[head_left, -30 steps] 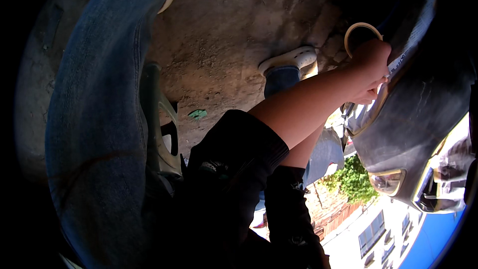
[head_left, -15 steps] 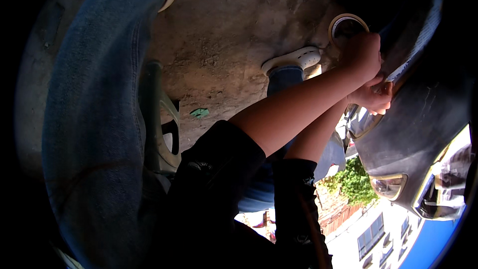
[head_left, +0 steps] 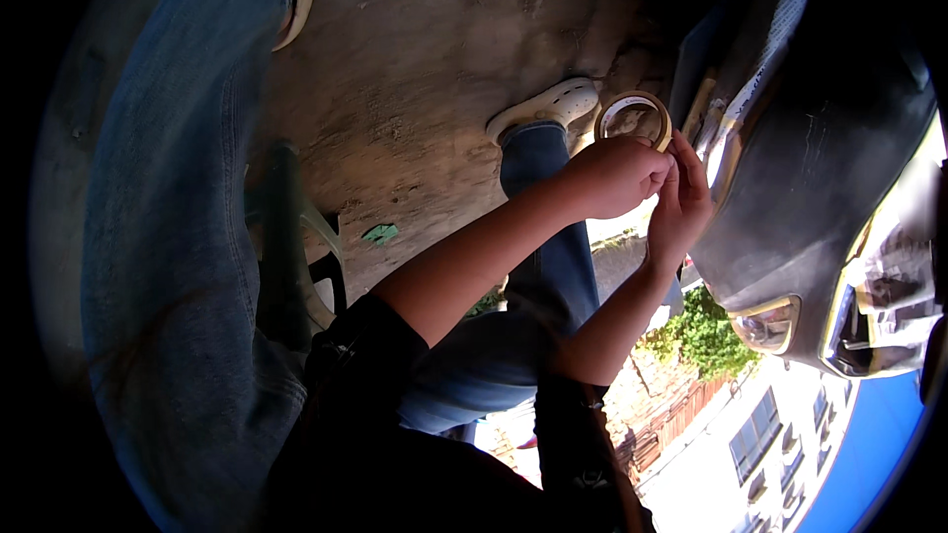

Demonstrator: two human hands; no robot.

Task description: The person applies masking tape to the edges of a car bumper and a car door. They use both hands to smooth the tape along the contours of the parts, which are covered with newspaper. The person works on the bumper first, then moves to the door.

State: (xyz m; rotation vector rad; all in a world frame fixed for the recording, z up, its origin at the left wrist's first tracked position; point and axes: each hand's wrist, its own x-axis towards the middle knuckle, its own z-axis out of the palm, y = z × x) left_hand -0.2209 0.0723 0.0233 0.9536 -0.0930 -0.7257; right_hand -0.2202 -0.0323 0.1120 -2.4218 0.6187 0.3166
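Observation:
My left hand [head_left: 620, 178] is closed at the lower edge of a roll of masking tape [head_left: 601, 121], its fingers curled under the ring. The roll stands out past the knuckles, and ground shows through its core. My right hand [head_left: 681, 209] meets it from the right, fingertips and thumb drawn together at the roll's edge and against the left fingertips. What the right fingers pinch is too small to make out. Just right of both hands runs a strip of printed paper [head_left: 760, 74] along the edge of a dark car body panel [head_left: 805, 188].
A car light [head_left: 768, 324] has tape around its rim. My jeans leg [head_left: 178, 237] fills the left, and another jeans leg ends in a white clog [head_left: 543, 109]. A green plastic stool [head_left: 286, 247] stands near the legs. Green leaves [head_left: 701, 336] and a white building [head_left: 716, 454] lie beyond.
Both hands have moved left, away from the panel's edge, with the tape roll. The right hand, partly behind the left before, now shows its fingers at the roll. The whole view has shifted slightly.

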